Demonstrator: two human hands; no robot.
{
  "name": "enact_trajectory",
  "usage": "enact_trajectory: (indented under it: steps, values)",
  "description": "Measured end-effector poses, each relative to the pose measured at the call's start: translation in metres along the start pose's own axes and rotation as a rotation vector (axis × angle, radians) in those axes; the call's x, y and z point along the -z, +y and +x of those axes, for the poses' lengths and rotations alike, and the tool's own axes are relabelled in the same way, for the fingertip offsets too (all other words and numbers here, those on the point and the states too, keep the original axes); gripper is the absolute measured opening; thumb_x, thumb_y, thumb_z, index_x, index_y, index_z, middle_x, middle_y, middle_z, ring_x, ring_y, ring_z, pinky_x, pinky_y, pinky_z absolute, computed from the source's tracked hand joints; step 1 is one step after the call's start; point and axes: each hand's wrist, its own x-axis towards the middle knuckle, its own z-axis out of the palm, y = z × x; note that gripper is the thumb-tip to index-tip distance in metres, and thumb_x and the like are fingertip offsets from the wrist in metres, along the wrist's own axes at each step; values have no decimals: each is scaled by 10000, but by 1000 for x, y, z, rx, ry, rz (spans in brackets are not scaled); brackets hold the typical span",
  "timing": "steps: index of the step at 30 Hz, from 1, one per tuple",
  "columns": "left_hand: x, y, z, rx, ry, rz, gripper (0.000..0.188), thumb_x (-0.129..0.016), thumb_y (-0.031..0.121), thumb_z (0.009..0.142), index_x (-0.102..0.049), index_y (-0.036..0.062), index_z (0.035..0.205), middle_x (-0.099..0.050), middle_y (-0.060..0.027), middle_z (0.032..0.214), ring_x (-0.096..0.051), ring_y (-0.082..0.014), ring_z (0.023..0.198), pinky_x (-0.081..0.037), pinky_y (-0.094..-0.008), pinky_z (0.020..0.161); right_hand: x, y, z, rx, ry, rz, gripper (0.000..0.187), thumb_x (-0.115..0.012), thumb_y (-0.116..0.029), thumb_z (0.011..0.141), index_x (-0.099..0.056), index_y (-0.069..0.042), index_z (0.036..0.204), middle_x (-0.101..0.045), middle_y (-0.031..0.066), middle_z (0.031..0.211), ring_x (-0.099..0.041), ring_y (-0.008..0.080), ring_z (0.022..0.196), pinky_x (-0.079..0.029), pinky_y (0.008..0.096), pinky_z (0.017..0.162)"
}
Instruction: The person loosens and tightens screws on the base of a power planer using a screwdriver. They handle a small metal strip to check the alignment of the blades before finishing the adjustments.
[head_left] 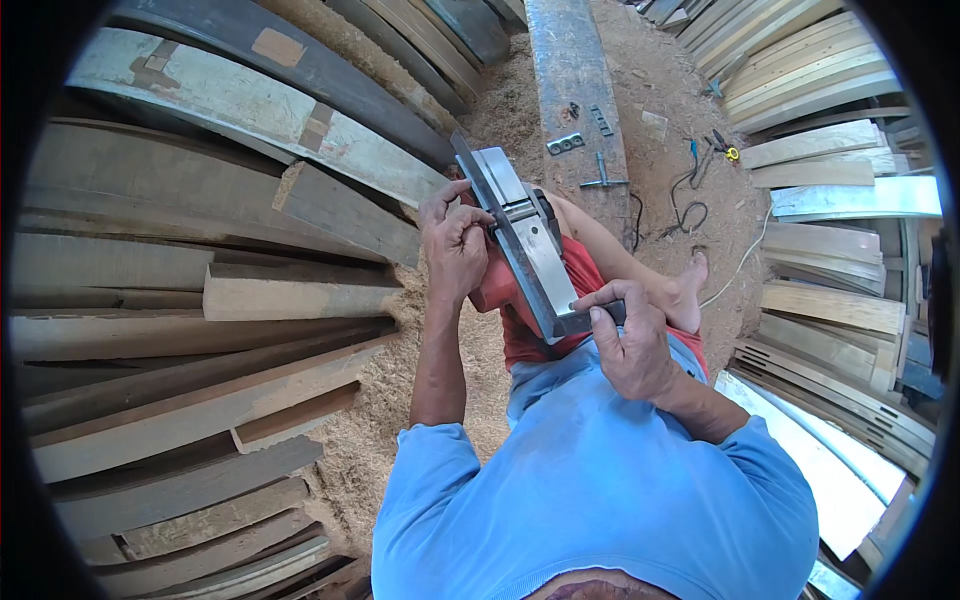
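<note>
An electric hand planer (541, 262) lies upside down over my lap, its silver sole facing up and its cutter slot across the middle. Part of its red body (493, 287) shows beneath. Along the sole's left edge runs a long dark strip with a black block at its near end, an L shape like a try square (588, 321). My left hand (456, 240) is closed at the planer's left side, thumb and fingers pinched by the cutter. With the thumb on the black block and index finger reaching onto the sole's near end, my right hand (634, 345) is closed around the square's corner.
Ahead, a worn plank (575, 80) bears a T-handled wrench (603, 172), a metal plate with holes (565, 144) and small parts. Yellow-handled pliers (732, 153) and a black cable (683, 212) lie on the sawdust-covered floor. Timber stacks (150, 180) line both sides.
</note>
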Motion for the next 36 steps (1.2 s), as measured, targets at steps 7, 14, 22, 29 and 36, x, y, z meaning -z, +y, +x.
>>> enact_trajectory:
  steps: [7,14,22,29,36]
  values:
    - [4,6,-1,14,13,109,304,-585,-78,774,-822,69,896,-677,-183,1329,-549,-336,1279,-450,-442,1088,0,-1,1,-17,3,21,179,-580,-14,1016,-491,20,1167,-741,163,929,-734,296,703,-572,415,639]
    - [3,18,0,100,53,279,299,-581,-21,809,-833,106,906,-675,-177,1329,-547,-360,1266,-433,-480,1110,0,1,1,-22,1,48,174,-574,-5,1017,-490,25,1167,-735,166,929,-738,279,718,-572,398,648]
    - [1,8,-1,141,42,155,325,-530,-1,821,-824,96,918,-654,-184,1343,-549,-362,1258,-445,-485,1108,5,-6,8,57,39,-25,159,-568,-11,1026,-492,27,1160,-736,168,945,-744,267,736,-584,380,663]
    - [0,6,-1,166,41,90,348,-501,-21,821,-820,72,924,-642,-206,1350,-538,-359,1298,-431,-477,1146,1,-5,9,58,27,31,156,-569,-7,1024,-491,26,1155,-739,168,950,-745,264,737,-586,377,659]
    - [-1,4,-1,162,41,96,347,-501,-20,797,-817,62,914,-647,-206,1346,-555,-354,1283,-447,-471,1131,-1,-10,9,55,-9,-20,161,-573,-2,1018,-490,26,1152,-739,171,953,-743,264,734,-579,380,642]
